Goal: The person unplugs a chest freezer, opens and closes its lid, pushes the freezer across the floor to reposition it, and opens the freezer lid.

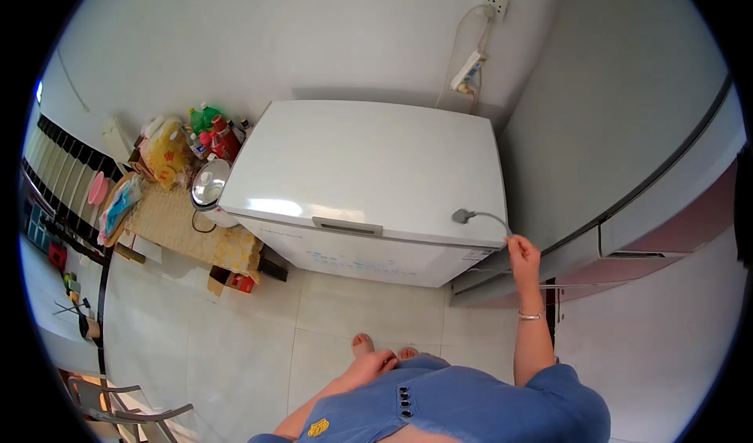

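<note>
My right hand is closed around a grey power cord at the front right corner of a white chest freezer. The cord's plug is at its far end, over the freezer's shut lid near the front edge; whether it touches the lid I cannot tell. My left hand is low, close to my blue clothing, with its fingers curled. Whatever it may hold is hidden. A recessed handle runs along the freezer's front.
A wall socket feeds a white power strip hanging behind the freezer. To the right stands a tall grey refrigerator. At left, a cloth-covered table bears a cooker, bottles and bags. A chair stands lower left.
</note>
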Demonstrator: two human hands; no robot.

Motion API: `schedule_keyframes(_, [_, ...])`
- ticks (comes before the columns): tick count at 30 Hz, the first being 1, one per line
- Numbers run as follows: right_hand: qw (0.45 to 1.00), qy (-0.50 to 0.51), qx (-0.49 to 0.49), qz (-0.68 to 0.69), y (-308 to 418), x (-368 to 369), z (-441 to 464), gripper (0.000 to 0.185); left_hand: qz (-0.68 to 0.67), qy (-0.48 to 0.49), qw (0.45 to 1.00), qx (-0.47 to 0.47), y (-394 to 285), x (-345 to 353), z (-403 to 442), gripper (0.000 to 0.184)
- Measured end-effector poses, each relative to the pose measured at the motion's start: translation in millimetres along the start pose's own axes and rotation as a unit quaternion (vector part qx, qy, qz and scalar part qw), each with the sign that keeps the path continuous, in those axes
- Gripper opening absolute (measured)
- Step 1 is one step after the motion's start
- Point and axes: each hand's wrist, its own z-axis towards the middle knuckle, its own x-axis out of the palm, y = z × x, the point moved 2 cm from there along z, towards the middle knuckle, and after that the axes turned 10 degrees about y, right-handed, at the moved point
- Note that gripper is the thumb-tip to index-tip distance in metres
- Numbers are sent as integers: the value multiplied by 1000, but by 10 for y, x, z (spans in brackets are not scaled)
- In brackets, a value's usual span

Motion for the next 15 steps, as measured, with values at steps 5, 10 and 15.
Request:
schedule_keyframes(5, [979, 167, 116, 13, -167, 84, -512, 15, 14, 26, 999, -26, -187, 29, 46, 17])
schedule_keyframes(10, [937, 312, 146, 50, -325, 320, -963, 15, 31, 76, 996, -46, -200, 149, 132, 17])
schedule_keyframes(15, [885, 423, 186, 54, -362, 540, -1378, 18, -75, 103, 989, -72, -34, 308, 255, 26])
